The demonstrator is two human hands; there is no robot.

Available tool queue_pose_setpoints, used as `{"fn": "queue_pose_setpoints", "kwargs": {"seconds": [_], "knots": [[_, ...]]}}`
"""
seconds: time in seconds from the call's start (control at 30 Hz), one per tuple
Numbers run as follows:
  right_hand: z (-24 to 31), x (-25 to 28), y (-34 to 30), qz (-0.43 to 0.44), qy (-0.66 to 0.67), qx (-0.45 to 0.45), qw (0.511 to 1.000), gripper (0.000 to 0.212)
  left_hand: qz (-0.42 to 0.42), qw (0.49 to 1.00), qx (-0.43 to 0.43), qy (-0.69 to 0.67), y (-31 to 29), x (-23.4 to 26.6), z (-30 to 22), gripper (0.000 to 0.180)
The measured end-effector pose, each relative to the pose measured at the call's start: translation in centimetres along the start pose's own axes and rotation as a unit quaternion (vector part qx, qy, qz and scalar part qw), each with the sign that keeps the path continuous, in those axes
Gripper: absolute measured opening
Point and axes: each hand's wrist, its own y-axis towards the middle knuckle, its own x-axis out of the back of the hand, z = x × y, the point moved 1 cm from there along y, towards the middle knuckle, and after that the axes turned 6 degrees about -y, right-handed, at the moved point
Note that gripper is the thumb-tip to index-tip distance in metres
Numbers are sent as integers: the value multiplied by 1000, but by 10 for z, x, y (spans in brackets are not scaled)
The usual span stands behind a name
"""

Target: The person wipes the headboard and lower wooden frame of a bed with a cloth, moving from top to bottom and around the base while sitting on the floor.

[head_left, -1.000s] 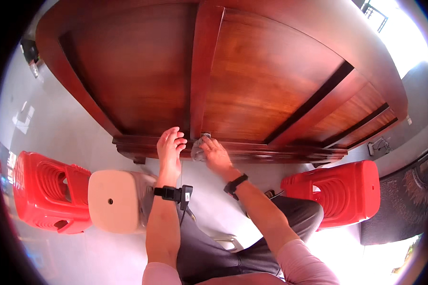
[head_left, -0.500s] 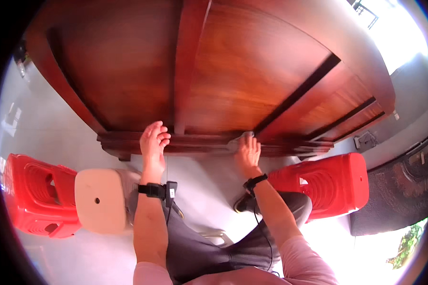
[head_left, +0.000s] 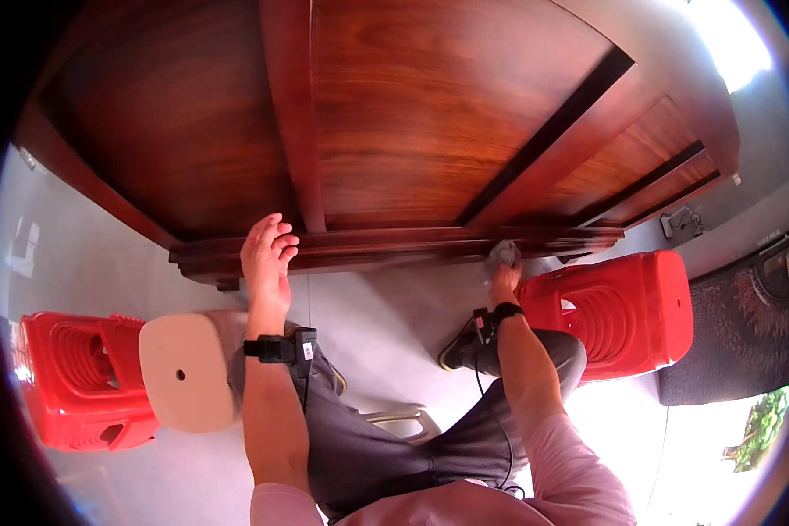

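Note:
A large reddish-brown wooden panel piece (head_left: 430, 131) with dark frame strips stands before me. Along its lower edge runs a stepped moulding (head_left: 368, 250). My right hand (head_left: 505, 273) is at this moulding, right of the middle, closed round a crumpled grey wad (head_left: 504, 253) whose material I cannot make out. The wad seems to touch the moulding's front. My left hand (head_left: 269, 259) is raised by the left part of the moulding, fingers loosely curled and apart, with nothing in it. Black straps with small devices sit on both wrists.
A red plastic stool (head_left: 609, 316) stands right of my right arm, and another red stool (head_left: 79, 377) at far left. A beige stool (head_left: 188, 373) is beside my left arm. A dark patterned mat (head_left: 736, 329) lies at the right, near a small grey object (head_left: 682, 223).
My right hand has slid to the right along the moulding with the grey wad. The left hand stays raised and open. The whole view has shifted a little.

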Motion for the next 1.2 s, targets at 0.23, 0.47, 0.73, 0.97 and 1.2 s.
{"fn": "queue_pose_setpoints", "kwargs": {"seconds": [0.23,0.47,0.73,0.97,1.2], "knots": [[-64,-110,11,91,252,37,963,36,26,999,-9,-30,1,-8,-2,19],[-42,-199,-259,413,62,-2,909,20,-5,998,-41,-40,0,10,-10,19],[-3,-251,-368,535,332,-339,699,23,-76,990,-92,-73,1,34,-26,21],[-21,-214,-269,412,424,-330,736,12,-62,990,-94,-85,0,17,-23,17],[-28,-86,-107,203,417,-210,860,17,-76,990,-81,-90,2,12,-15,17]]}}
